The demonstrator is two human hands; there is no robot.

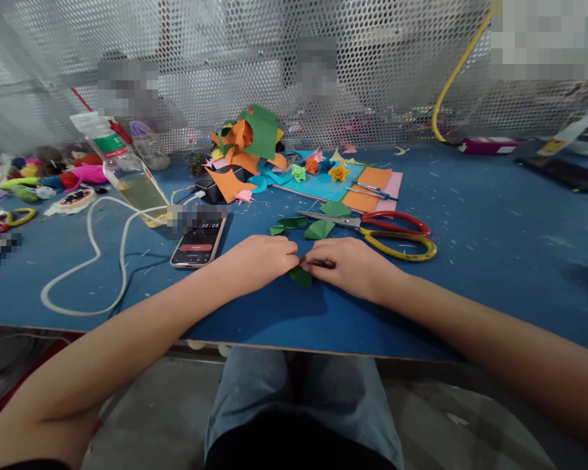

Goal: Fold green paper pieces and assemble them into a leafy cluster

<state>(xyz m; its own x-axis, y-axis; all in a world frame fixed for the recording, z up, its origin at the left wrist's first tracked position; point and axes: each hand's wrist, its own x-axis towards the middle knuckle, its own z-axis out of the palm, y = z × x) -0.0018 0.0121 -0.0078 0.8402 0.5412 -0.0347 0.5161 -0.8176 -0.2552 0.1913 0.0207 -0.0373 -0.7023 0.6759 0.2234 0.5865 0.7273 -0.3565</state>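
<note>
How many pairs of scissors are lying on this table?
2. One red-and-yellow-handled pair lies just beyond the right hand; another pair, also red and yellow, sits at the far left. More could be hidden under the clutter.

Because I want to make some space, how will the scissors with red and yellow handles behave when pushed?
The scissors look stiff, perhaps a little heavy, with long metal blades. Lying flat, they would probably slide rather than roll. The blades might drag the thin green paper pieces close beside them.
</note>
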